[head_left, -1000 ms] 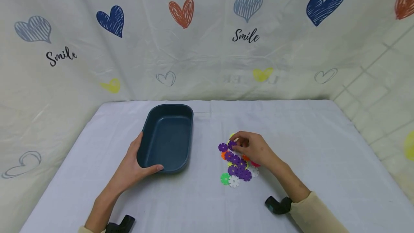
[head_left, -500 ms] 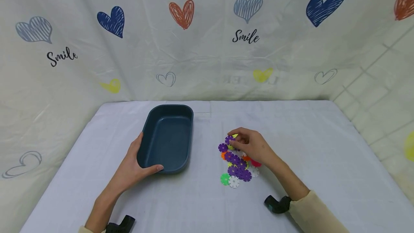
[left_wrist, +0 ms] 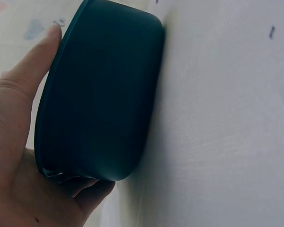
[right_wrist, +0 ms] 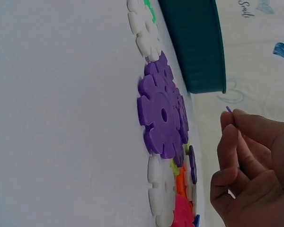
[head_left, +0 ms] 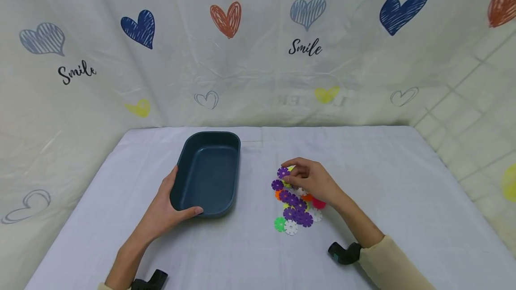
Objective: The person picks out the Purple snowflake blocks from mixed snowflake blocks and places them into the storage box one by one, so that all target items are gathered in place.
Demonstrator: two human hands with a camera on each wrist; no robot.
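My left hand [head_left: 167,202] grips a dark teal plastic basin [head_left: 207,173] at its near left corner. The thumb lies over the near rim, and the other fingers run along the left wall. My right hand [head_left: 316,180] hovers over a pile of flat, notched flower-shaped plastic discs. Its thumb and index finger pinch a purple disc [head_left: 283,172], seen edge-on as a thin purple sliver in the right wrist view. Below it lie purple discs [head_left: 298,214], a white disc [head_left: 291,227], a green disc [head_left: 280,224], a pink disc [head_left: 319,203] and orange ones, partly overlapping.
A white cloth covers the table [head_left: 242,254]. Behind it hangs a pale curtain [head_left: 258,66] printed with hearts and the word Smile. The basin stands left of the discs, nothing visible inside it. Black devices [head_left: 344,253] sit on both wrists.
My right hand has risen slightly and shifted left, drawing the pinched purple disc up off the pile's far end. My left hand and the basin stay put.
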